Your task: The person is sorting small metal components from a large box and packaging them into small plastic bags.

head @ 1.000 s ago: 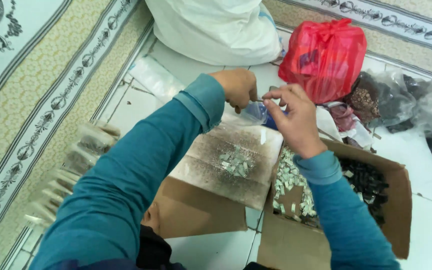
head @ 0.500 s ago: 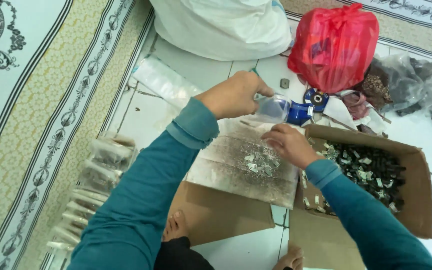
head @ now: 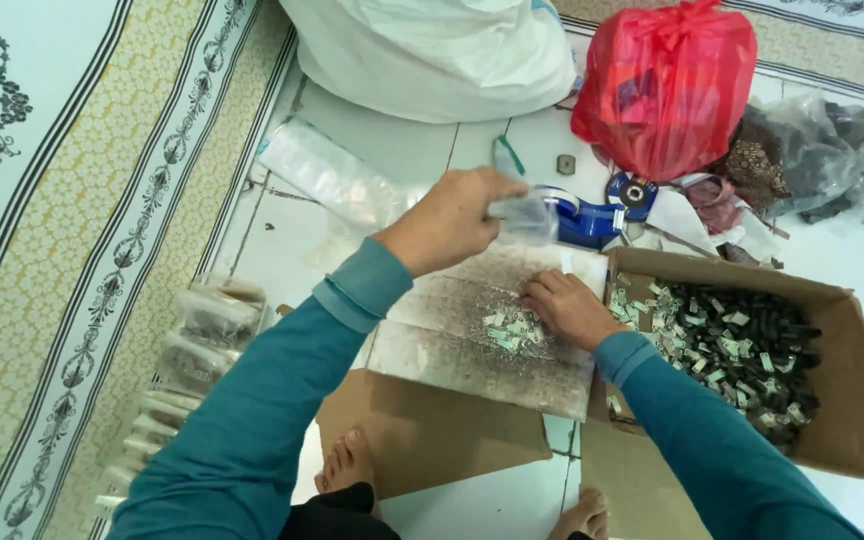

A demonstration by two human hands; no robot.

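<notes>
Left hand [head: 449, 215]: raised above the floor at centre, fingers curled closed around a small clear plastic bag [head: 524, 220], which it holds just left of a blue tape dispenser [head: 592, 215].

Right hand [head: 567, 308]: lying palm down, fingers loosely bent and close together, on a worn grey board [head: 472, 345]. Its fingertips touch a small heap of pale small pieces [head: 507, 330] at the board's middle. Whether it grips any piece cannot be told.

Grey board: rests flat across a folded brown cardboard sheet [head: 422, 435], near centre, beside the box on the right.

Open cardboard box [head: 847, 400]: right of the board, filled with dark small parts [head: 752, 345], many with pale tags, lighter ones gathered at its left end.

Red plastic bag [head: 664, 85]: far right, knotted at the top, full.

White sack [head: 432, 50]: far centre, bulky.

Clear plastic sleeves [head: 327, 175]: lying on the tile floor [head: 272, 240], far left of the raised hand.

Row of filled clear packets [head: 192, 345]: near left, stacked along the edge of a patterned carpet [head: 62, 220].

Crumpled grey plastic bags [head: 832, 150]: far right, beyond the box.

Both sleeves are teal. Bare feet [head: 347, 465] show at the near edge.
</notes>
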